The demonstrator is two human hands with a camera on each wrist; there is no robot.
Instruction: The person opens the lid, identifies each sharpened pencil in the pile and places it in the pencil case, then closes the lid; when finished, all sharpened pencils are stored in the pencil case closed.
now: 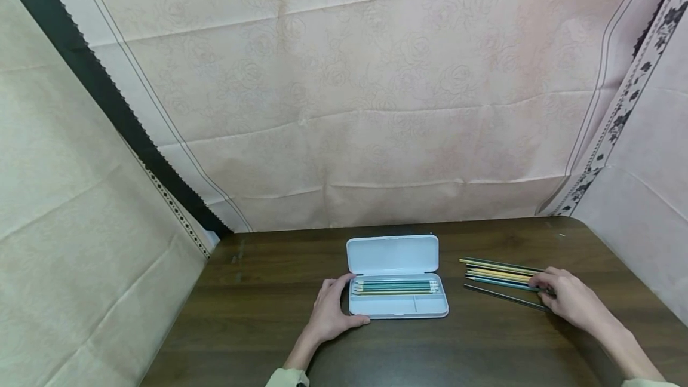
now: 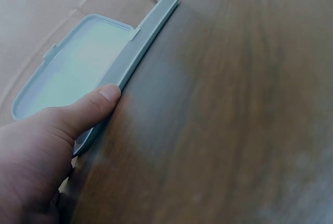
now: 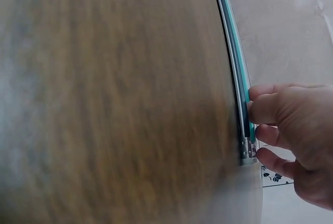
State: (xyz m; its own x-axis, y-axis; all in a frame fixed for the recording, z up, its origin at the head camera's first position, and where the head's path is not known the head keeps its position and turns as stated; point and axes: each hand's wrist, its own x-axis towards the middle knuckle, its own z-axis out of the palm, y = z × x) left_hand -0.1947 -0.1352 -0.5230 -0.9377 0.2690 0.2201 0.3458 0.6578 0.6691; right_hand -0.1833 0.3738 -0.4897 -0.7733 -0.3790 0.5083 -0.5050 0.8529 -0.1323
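Observation:
A light-blue pencil case [image 1: 384, 305] lies on the table with its lid [image 1: 392, 255] raised at the back. Several green and teal pencils [image 1: 395, 287] lie side by side in its rear compartment. My left hand [image 1: 331, 312] grips the case at its left end, the thumb [image 2: 106, 96] against the front wall. To the right, my right hand [image 1: 572, 300] pinches at the right ends of a loose bunch of pencils [image 1: 497, 273], dark, yellow and teal. Its fingers partly hide those ends. One dark pencil [image 1: 500, 295] lies apart, in front of the bunch.
The brown wooden table [image 1: 258, 315] ends at a pale patterned cloth [image 1: 376, 154] hung behind it. More cloth hangs at the left [image 1: 80, 267] and the right [image 1: 645, 220]. A tiny pale scrap [image 1: 561, 235] lies near the back right corner.

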